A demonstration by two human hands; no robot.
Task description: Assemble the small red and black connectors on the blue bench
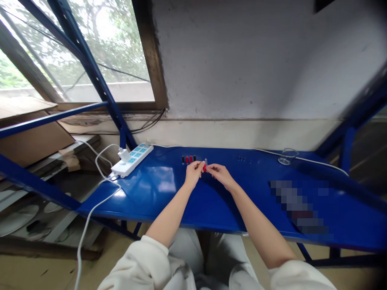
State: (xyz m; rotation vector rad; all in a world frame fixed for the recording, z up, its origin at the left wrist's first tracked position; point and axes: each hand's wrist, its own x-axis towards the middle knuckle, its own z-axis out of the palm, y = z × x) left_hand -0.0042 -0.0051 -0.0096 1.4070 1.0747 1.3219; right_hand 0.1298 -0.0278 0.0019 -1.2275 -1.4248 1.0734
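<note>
My left hand [194, 174] is closed, pinching a small red plastic piece [204, 168] between thumb and fingertips above the blue tabletop. Close beside it, my right hand [223, 175] is closed too, its fingertips drawn together at the red piece's right side. Whatever those right fingertips hold is too small to make out. Just beyond the hands stands a small pale, clear-looking piece [206, 161]. Left of that is a short row of small upright cylinders: a black one [183, 159], two red ones [189, 159] and another black one [194, 158].
A white power strip [133, 160] with a plugged-in adapter lies at the table's left, its cable hanging over the front edge. Several tiny parts [241, 158] lie at the back. A clear round container [284, 160] stands back right, near a pixelated dark object [298, 209].
</note>
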